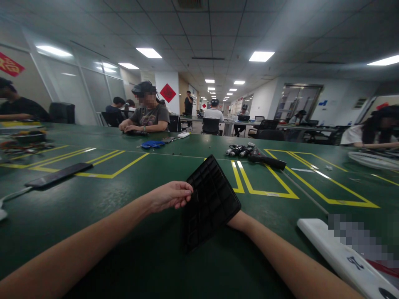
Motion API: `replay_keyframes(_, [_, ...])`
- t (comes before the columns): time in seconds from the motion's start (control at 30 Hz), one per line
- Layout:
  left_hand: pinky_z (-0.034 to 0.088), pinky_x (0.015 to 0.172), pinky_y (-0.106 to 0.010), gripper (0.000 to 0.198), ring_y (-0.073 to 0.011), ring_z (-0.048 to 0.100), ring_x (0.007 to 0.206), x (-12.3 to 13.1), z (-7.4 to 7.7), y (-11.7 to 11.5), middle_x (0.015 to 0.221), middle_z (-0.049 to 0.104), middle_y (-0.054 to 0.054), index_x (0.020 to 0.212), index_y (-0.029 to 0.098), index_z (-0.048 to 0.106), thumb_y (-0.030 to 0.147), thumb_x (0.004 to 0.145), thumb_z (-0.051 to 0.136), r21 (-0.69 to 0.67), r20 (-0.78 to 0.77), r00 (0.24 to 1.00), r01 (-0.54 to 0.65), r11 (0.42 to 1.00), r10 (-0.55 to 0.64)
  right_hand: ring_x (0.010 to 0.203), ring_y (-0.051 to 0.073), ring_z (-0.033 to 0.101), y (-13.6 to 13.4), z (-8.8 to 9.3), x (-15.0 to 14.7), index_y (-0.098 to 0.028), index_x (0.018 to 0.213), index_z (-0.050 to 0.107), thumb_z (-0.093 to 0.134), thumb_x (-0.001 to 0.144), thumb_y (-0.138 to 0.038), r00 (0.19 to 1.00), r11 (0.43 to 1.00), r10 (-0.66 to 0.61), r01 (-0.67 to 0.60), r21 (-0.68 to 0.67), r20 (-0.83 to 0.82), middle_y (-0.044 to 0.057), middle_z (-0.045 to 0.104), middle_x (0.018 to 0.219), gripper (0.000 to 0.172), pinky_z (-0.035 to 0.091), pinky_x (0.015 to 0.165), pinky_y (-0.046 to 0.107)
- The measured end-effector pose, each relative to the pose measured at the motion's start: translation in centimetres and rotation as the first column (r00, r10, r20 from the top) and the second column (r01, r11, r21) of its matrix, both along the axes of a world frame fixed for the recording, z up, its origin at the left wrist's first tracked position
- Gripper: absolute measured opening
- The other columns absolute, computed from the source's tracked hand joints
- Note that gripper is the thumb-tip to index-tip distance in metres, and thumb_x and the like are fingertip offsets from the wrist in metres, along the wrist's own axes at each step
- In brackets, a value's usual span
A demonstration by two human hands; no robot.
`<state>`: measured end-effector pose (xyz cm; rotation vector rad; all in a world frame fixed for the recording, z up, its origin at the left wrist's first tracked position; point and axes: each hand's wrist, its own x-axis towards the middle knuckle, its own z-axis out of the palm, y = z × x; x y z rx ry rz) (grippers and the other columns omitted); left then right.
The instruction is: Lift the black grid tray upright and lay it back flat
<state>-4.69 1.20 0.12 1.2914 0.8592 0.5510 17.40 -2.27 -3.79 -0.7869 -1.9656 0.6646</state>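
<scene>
A black tray (215,195) divided into small square compartments is tilted up above the green table, its compartments facing me. My right hand (238,221) holds it from behind and below; most of its fingers are hidden by the tray. At the tray's left side, my left hand (172,195) is closed in a pinch, thumb against fingertips. Whatever it pinches, if anything, is too small and dark to make out. The compartments are too dark to tell what lies in them.
Yellow tape marks rectangles on the green table (137,232). A dark slab-like device (59,174) with a white cable lies left. Ahead are a blue glove-like item (152,144) and metal parts (240,150) beside a black handle (267,161). A long white case (339,253) lies right. Other people sit around.
</scene>
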Motion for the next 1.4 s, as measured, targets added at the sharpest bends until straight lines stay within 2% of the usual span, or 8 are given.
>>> replay_keyframes(0.23, [0.027, 0.033, -0.011, 0.021, -0.0040, 0.047, 0.043, 0.6, -0.7, -0.6, 0.061, 0.054, 0.003, 0.083, 0.017, 0.049, 0.026, 0.072, 0.063, -0.051, 0.059, 0.995, 0.083, 0.995, -0.080, 0.106, 0.023, 0.049, 0.3, -0.6, -0.2, -0.018, 0.112, 0.050, 0.051, 0.079, -0.029, 1.000, 1.000, -0.024, 0.024, 0.008, -0.019, 0.009, 0.055, 0.116, 0.035, 0.037, 0.096, 0.042])
replay_keyframes(0.53, [0.023, 0.034, -0.011, 0.023, -0.0030, 0.042, 0.040, 1.0, -1.3, -0.8, 0.057, 0.047, 0.006, 0.082, 0.017, 0.046, 0.028, 0.072, 0.064, -0.075, 0.127, 0.992, 0.036, 0.996, -0.027, 0.105, 0.021, 0.051, 0.5, -0.8, -0.2, -0.018, 0.112, 0.049, 0.051, 0.079, -0.028, 1.000, 1.000, -0.016, 0.017, 0.017, -0.021, 0.009, 0.055, 0.114, 0.035, 0.036, 0.097, 0.040])
replay_keyframes(0.7, [0.020, 0.031, -0.014, 0.027, -0.0042, 0.037, 0.035, 1.0, -2.1, -0.6, 0.055, 0.046, 0.007, 0.086, 0.019, 0.044, 0.036, 0.072, 0.061, 0.097, 0.018, 1.000, -0.002, 0.995, 0.001, 0.108, 0.021, 0.049, 0.3, -0.6, -0.2, -0.019, 0.116, 0.047, 0.053, 0.078, -0.029, 0.999, 1.000, -0.018, 0.018, 0.009, -0.030, 0.009, 0.053, 0.118, 0.040, 0.036, 0.098, 0.039])
replay_keyframes(0.8, [0.024, 0.035, -0.016, 0.024, -0.0059, 0.037, 0.038, 0.9, -2.3, -0.6, 0.051, 0.042, 0.008, 0.083, 0.019, 0.045, 0.038, 0.075, 0.057, 0.356, -0.130, 0.987, -0.039, 0.934, 0.091, 0.111, 0.022, 0.047, 0.1, -0.4, -0.1, -0.020, 0.115, 0.048, 0.053, 0.078, -0.030, 0.999, 1.000, -0.021, 0.021, -0.001, -0.024, 0.008, 0.052, 0.120, 0.039, 0.035, 0.099, 0.040])
replay_keyframes(0.93, [0.033, 0.052, -0.021, 0.018, -0.0096, 0.043, 0.055, 1.0, -2.1, -1.2, 0.061, 0.046, 0.003, 0.074, 0.018, 0.049, 0.036, 0.079, 0.048, 0.706, -0.274, 0.939, 0.049, 0.707, 0.209, 0.115, 0.023, 0.044, -0.1, -0.2, 0.0, -0.021, 0.113, 0.051, 0.055, 0.077, -0.031, 0.999, 0.999, -0.030, 0.030, -0.013, -0.012, 0.007, 0.054, 0.118, 0.037, 0.033, 0.100, 0.041])
replay_keyframes(1.0, [0.032, 0.057, -0.023, 0.023, -0.0119, 0.044, 0.060, 1.2, -1.9, -1.4, 0.063, 0.047, 0.002, 0.067, 0.019, 0.049, 0.035, 0.082, 0.043, 0.789, -0.343, 0.894, 0.108, 0.604, 0.288, 0.116, 0.024, 0.043, -0.1, -0.1, 0.0, -0.021, 0.113, 0.051, 0.056, 0.076, -0.032, 0.999, 0.999, -0.034, 0.034, -0.014, -0.007, 0.007, 0.055, 0.116, 0.038, 0.032, 0.100, 0.042])
replay_keyframes(1.03, [0.031, 0.058, -0.024, 0.026, -0.0127, 0.044, 0.060, 1.3, -1.8, -1.5, 0.061, 0.046, 0.001, 0.065, 0.019, 0.047, 0.035, 0.083, 0.041, 0.801, -0.371, 0.871, 0.125, 0.585, 0.322, 0.116, 0.024, 0.043, -0.1, -0.1, -0.1, -0.021, 0.113, 0.051, 0.055, 0.076, -0.032, 0.999, 0.999, -0.038, 0.038, -0.014, -0.006, 0.007, 0.055, 0.116, 0.039, 0.032, 0.100, 0.042])
replay_keyframes(1.4, [0.028, 0.056, -0.025, 0.028, -0.0144, 0.044, 0.058, 1.9, -1.4, -1.7, 0.060, 0.046, 0.001, 0.064, 0.019, 0.043, 0.039, 0.084, 0.038, 0.784, -0.451, 0.807, 0.155, 0.602, 0.380, 0.113, 0.024, 0.044, 0.1, -0.3, -0.5, -0.020, 0.116, 0.047, 0.051, 0.079, -0.028, 0.997, 0.997, -0.076, 0.076, 0.000, -0.020, 0.009, 0.052, 0.121, 0.037, 0.031, 0.100, 0.042])
